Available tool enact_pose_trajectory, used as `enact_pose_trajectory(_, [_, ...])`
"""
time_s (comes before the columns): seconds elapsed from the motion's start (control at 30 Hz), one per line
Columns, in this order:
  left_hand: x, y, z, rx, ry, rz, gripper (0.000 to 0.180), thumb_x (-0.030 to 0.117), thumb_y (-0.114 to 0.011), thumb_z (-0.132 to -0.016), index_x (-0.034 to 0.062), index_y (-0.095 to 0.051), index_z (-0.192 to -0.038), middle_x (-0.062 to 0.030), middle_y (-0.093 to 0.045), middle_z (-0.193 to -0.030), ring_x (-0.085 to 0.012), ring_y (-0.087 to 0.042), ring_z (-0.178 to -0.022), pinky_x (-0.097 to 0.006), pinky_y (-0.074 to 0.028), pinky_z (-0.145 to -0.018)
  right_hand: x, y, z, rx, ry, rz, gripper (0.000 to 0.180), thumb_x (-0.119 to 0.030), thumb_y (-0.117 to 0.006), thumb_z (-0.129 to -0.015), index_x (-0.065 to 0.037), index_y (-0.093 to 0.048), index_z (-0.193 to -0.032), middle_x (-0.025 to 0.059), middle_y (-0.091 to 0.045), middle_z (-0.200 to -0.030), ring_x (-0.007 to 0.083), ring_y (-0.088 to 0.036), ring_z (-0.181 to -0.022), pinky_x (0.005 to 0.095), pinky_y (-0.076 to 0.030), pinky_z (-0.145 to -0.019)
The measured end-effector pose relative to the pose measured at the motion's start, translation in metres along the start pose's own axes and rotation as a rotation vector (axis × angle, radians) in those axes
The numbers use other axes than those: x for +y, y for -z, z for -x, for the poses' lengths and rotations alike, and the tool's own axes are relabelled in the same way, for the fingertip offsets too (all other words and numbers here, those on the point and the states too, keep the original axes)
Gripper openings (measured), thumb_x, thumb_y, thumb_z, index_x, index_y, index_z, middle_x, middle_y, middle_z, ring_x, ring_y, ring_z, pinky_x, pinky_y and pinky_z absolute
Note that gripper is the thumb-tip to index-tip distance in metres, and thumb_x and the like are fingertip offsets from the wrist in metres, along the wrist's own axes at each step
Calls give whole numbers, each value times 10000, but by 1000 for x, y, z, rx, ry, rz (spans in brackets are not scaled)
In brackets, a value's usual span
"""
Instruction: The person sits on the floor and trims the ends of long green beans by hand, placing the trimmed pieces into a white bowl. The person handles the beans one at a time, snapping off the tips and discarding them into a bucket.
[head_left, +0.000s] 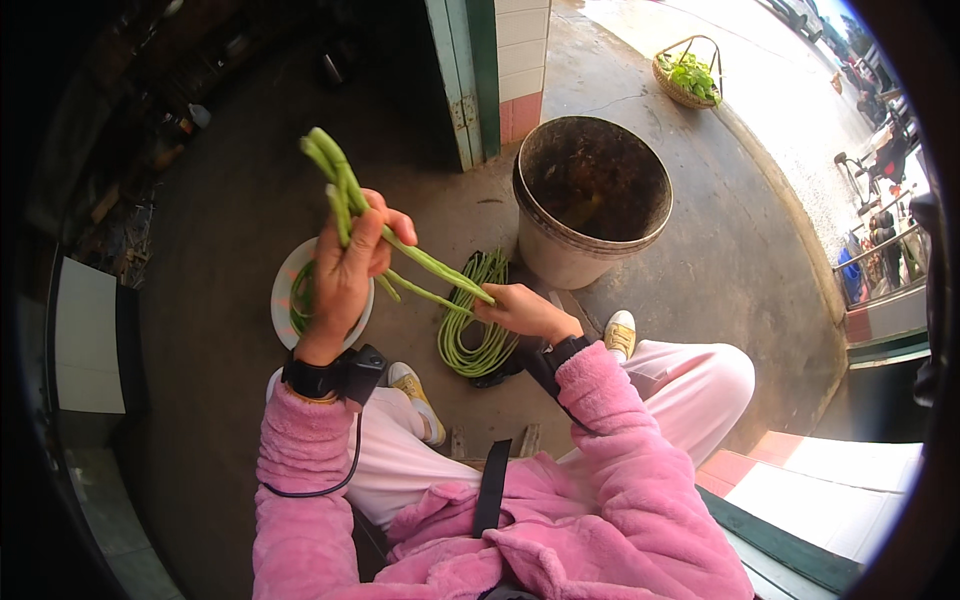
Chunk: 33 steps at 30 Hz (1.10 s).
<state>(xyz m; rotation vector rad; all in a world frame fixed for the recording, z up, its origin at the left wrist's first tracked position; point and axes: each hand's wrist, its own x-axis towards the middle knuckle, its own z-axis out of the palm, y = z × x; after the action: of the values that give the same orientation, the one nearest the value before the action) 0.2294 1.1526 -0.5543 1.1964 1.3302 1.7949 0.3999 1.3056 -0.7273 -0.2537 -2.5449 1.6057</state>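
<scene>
My left hand (352, 262) is closed round a few long green yard-long beans (428, 260), whose folded ends stick up above the fingers. My right hand (525, 310) pinches the same beans farther along, so they stretch between the two hands. On the floor below lies a coiled bundle of long beans (460, 345), partly on something black. A white bowl (283, 300) stands under my left hand with green bean pieces in it; the hand and wrist hide part of it.
A large dirty white bucket (570, 245) with dark scraps inside stands ahead to the right. Farther off, a wicker basket (685, 97) of leafy greens sits by the bright outdoor edge. A green door frame (465, 90) rises ahead. My yellow shoes (412, 390) flank the coiled beans.
</scene>
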Motion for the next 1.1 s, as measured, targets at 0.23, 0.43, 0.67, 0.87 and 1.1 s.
enact_pose_trajectory(0.23, [38, 30, -10, 195, -68, -97, 195, 296, -424, -1043, 126, -508, -998, -108, -669, -984, 0, -310, -558, -163, -251, -499, 34, -8, 9, 41, -121, -34, 252, -257, -665, -882, -39, -637, -1005, 111, -614, -819, 253, -564, -776, 366, -450, -704])
enact_pose_trajectory(0.43, [9, 41, -9, 236, 17, -4, 156, 258, -442, -1040, 136, -527, -991, -106, -664, -1013, -1, -333, -556, -153, -282, -489, -18, -6, -1, 45, 246, -122, 212, -215, -631, -831, -58, -655, -971, 58, -589, -815, 186, -530, -914, 319, -429, -802])
enact_pose_trajectory(0.67, [-17, 80, -16, 461, 48, 90, 174, 280, -494, -1018, 121, -532, -961, -65, -640, -959, -9, -348, -561, -155, -292, -478, -39, 3, 2, -74, 0, -753, 244, -218, -456, -942, -26, -569, -1043, -19, -501, -789, 91, -462, -733, 234, -399, -729])
enact_pose_trajectory(0.87, [-33, 97, -4, 485, 40, -129, 220, 322, -470, -1024, 133, -547, -940, -45, -656, -944, -20, -376, -623, -182, -326, -531, -23, -17, 0, -39, 3, -340, 282, -278, -390, -1026, -40, -542, -1022, -29, -449, -761, 83, -422, -691, 247, -381, -646])
enact_pose_trajectory(1.1, [-48, 84, 5, 429, -27, 391, 236, 354, -466, -1021, 130, -519, -968, -23, -586, -860, -142, -545, -825, -365, -490, -840, -12, -38, -16, 193, -112, -825, 236, -237, -384, -1027, -73, -483, -889, -36, -383, -675, 79, -365, -579, 246, -324, -527])
